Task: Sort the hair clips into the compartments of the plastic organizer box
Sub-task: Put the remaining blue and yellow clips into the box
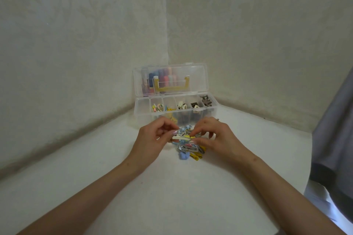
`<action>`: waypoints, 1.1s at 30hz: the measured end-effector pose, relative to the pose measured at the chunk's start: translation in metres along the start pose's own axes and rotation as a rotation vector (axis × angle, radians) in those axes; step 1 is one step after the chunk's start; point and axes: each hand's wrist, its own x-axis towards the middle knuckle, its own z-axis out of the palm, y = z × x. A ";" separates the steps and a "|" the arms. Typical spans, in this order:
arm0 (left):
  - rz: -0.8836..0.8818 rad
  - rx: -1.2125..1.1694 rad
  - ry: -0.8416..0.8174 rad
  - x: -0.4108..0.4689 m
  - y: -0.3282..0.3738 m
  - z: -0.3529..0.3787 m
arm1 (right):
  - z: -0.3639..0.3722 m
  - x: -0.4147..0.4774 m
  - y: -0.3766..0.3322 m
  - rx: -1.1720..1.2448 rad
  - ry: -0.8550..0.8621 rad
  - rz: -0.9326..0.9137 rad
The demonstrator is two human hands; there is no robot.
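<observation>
Cream hair clip (181,137) was pinched endwise between left hand (152,138) and right hand (217,137), just before the organizer box (141,113).

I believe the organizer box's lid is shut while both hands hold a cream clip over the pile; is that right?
No: the head view shows the lid open; left hand and right hand do hold the cream clip over the pile.

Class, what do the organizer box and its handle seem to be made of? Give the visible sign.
The organizer box looks like clear glossy plastic: contents show through its walls. Its handle seems opaque yellow plastic: nothing shows through it.
</observation>
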 end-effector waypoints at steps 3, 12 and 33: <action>-0.007 0.011 0.000 0.000 0.000 0.000 | 0.000 0.000 -0.001 -0.020 0.020 0.008; -0.180 0.067 -0.043 0.000 0.001 0.000 | -0.002 -0.001 -0.007 0.013 0.105 0.007; -0.008 0.381 0.328 0.033 0.027 -0.041 | -0.003 0.000 -0.005 0.011 0.251 -0.002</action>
